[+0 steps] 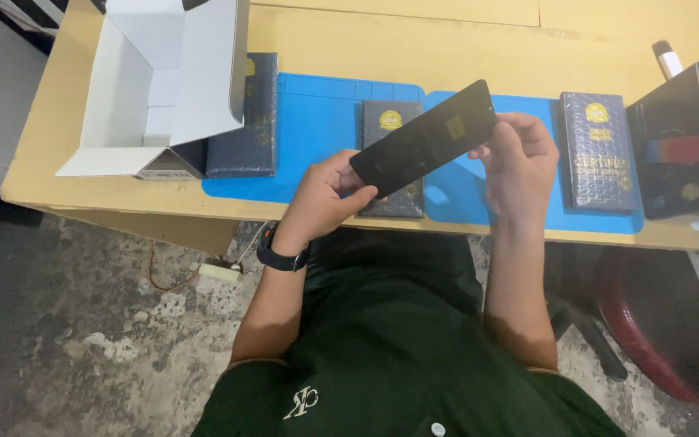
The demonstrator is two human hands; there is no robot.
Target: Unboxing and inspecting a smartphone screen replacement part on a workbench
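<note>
I hold a flat black phone-like panel [426, 137] tilted above the blue work mat [317, 129]. My left hand [321, 198] grips its lower left end, thumb on top; a black watch sits on that wrist. My right hand [519, 162] pinches the upper right end with its fingertips. Under the panel, on the mat, lies a dark slim box with a gold round sticker [390, 121], partly hidden by my left hand and the panel.
An open white cardboard box [151, 89] stands at the left of the wooden table [414, 48]. Two more dark slim boxes lie on the mat, one at left [244, 121] and one at right [598, 150]. A black box [681, 142] sits at the far right.
</note>
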